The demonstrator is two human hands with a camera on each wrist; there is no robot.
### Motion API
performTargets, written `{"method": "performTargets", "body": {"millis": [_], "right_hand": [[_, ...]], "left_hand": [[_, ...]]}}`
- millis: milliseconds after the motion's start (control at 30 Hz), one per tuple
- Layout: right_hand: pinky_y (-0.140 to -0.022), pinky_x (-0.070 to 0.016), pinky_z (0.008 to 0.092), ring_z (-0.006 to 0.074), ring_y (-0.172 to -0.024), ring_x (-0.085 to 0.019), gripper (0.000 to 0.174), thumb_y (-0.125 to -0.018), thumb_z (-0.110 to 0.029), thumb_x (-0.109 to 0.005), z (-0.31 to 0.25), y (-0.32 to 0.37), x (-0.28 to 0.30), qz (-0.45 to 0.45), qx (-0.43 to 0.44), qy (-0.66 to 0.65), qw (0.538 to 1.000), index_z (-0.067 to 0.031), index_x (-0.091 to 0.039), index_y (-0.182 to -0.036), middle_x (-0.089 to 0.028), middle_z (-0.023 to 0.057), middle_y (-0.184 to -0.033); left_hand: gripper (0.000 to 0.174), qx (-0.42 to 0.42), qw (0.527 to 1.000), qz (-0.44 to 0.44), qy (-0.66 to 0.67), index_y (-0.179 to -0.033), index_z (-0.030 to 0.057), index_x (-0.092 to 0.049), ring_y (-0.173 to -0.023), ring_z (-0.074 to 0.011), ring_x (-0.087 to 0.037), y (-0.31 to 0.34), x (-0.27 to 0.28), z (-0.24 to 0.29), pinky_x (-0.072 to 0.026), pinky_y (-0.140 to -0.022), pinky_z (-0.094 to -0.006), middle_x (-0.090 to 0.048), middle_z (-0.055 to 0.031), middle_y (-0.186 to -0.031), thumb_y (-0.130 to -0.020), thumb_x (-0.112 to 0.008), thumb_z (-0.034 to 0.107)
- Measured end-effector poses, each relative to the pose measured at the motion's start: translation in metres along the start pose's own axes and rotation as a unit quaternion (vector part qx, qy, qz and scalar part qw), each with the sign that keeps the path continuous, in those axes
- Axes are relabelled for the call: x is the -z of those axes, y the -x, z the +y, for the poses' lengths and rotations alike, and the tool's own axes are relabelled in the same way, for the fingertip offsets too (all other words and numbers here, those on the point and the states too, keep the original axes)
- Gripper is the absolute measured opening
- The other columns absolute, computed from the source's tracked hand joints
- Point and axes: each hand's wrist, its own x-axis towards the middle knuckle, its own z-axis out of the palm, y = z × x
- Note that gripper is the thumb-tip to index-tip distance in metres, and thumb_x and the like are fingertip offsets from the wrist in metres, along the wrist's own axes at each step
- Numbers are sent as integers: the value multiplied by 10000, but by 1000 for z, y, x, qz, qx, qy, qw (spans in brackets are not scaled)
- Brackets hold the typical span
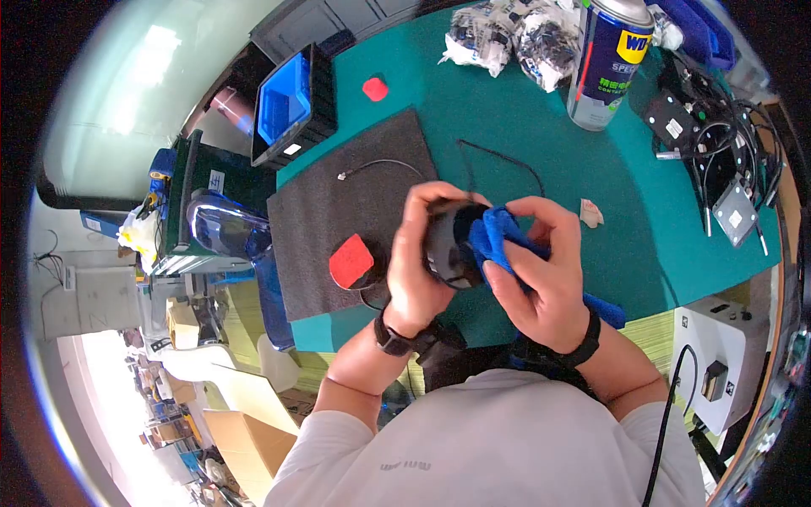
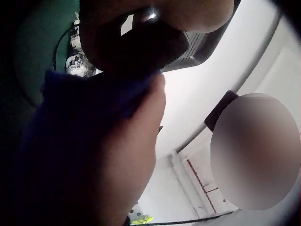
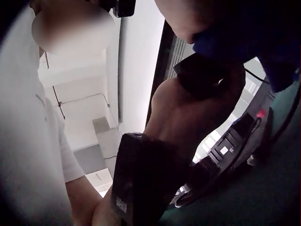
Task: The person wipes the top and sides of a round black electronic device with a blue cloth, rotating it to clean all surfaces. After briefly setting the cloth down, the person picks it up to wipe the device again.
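In the head view my left hand (image 1: 412, 269) grips a glossy black rounded device (image 1: 446, 247), fingers curled round its left side. My right hand (image 1: 547, 275) pinches a bunched blue cloth (image 1: 500, 237) against the device's right side, covering part of it. Both hands are raised in front of the chest, over the near part of the table. The left wrist view shows the dark cloth (image 2: 89, 96) just below the device, in deep shadow. From the right wrist, the left hand (image 3: 188, 110) appears beneath the black device (image 3: 200, 73).
A grey foam mat (image 1: 308, 220) lies on the green table (image 1: 498, 110), carrying a red pad (image 1: 351, 262) and a thin cable (image 1: 380, 162). Beyond stand a blue-lined crate (image 1: 291, 101), a spray can (image 1: 604, 72) and plastic-wrapped bundles (image 1: 477, 38). Tangled cables with boards (image 1: 735, 211) lie right.
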Motion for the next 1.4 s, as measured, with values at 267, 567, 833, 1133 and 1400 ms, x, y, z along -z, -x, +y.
{"method": "performTargets", "body": {"millis": [267, 567, 833, 1133, 1400], "right_hand": [[-706, -377, 348, 268, -863, -466, 216, -727, -131, -703, 2, 0, -1, -14, 7, -1, 1000, -74, -655, -929, -507, 157, -1101], [-695, -378, 346, 260, -862, -462, 208, -725, -131, -702, 1, 0, 1, -8, 9, -15, 1000, -83, -655, -922, -511, 149, -1098], [-699, -376, 344, 264, -879, -461, 230, -724, -149, -706, 1, 3, 1, 2, 7, -21, 1000, -95, -660, -943, -507, 151, -1103], [-713, -378, 341, 261, -871, -452, 209, -734, -162, -703, 1, 3, 2, 4, 16, -31, 999, -81, -658, -921, -501, 153, -1093], [-708, -384, 339, 264, -867, -448, 202, -733, -164, -704, 1, 3, 2, 0, 16, -34, 999, -79, -659, -911, -488, 159, -1107]], "left_hand": [[418, -20, 999, -1, 50, -1045, 52, -503, -963, -244, -550, -2, 5, 0, -436, -875, -365, -580, -160, -989, -954, -290, 400], [439, 30, 999, -33, -26, -1044, 29, -501, -959, -226, -549, 0, 3, 5, -422, -889, -344, -569, -132, -991, -953, -289, 403], [451, 42, 998, -38, 0, -1077, 43, -499, -962, -233, -555, -1, 4, 6, -440, -871, -351, -577, -172, -1019, -943, -303, 426], [450, -51, 974, -52, -214, -1033, 44, -504, -910, -242, -576, 7, -9, 12, -451, -861, -356, -584, -172, -990, -943, -298, 435], [476, 76, 990, -51, -111, -1040, 37, -500, -916, -231, -577, 2, 2, 6, -447, -880, -363, -587, -158, -977, -945, -280, 448]]}}
